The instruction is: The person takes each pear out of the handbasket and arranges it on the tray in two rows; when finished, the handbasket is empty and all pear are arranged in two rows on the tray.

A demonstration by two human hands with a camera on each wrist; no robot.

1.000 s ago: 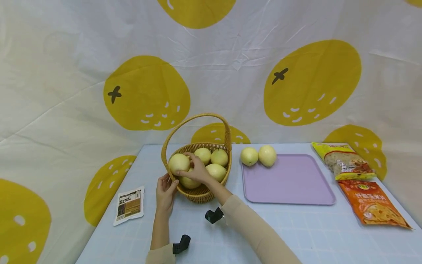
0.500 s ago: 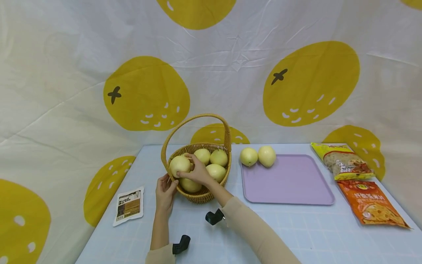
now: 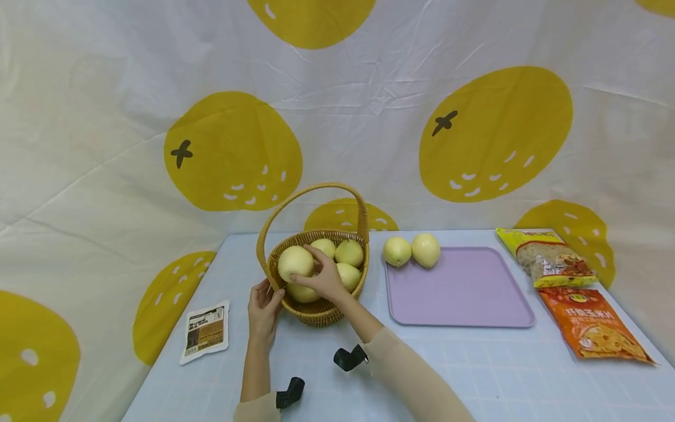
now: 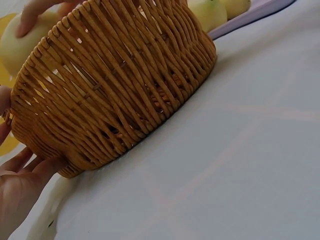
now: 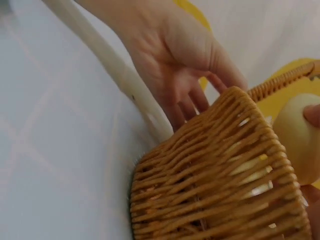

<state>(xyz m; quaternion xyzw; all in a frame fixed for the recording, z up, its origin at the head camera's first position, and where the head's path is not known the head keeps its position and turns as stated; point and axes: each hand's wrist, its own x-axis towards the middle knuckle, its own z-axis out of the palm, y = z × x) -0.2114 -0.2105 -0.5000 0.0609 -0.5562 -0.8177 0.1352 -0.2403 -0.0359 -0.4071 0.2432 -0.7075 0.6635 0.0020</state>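
A wicker basket (image 3: pixel 319 317) with a tall arched handle holds several pale yellow-green pears (image 3: pixel 349 252). My right hand (image 3: pixel 326 281) grips one pear (image 3: pixel 294 263) between thumb and fingers, over the basket's left part. This pear sits higher than the others and overlaps the left rim in the right wrist view. My left hand (image 3: pixel 262 312) holds the basket's left side, its thumb at the rim near the handle's foot. In the right wrist view, the left hand's fingers (image 5: pixel 187 107) lie along the outer wicker wall. The right hand's far fingers are partly hidden behind the pear.
Right of the basket lies a flat purple tray (image 3: pixel 464 293), with two pears (image 3: pixel 411 251) at its back left corner. A yellow food bag (image 3: pixel 548 258) and an orange bag (image 3: pixel 596 325) lie far right. A white-edged packet (image 3: pixel 205 332) lies left.
My right hand has lifted the pear slightly and carried it a little right, away from the basket's left rim. The left hand has stayed at the basket's side.
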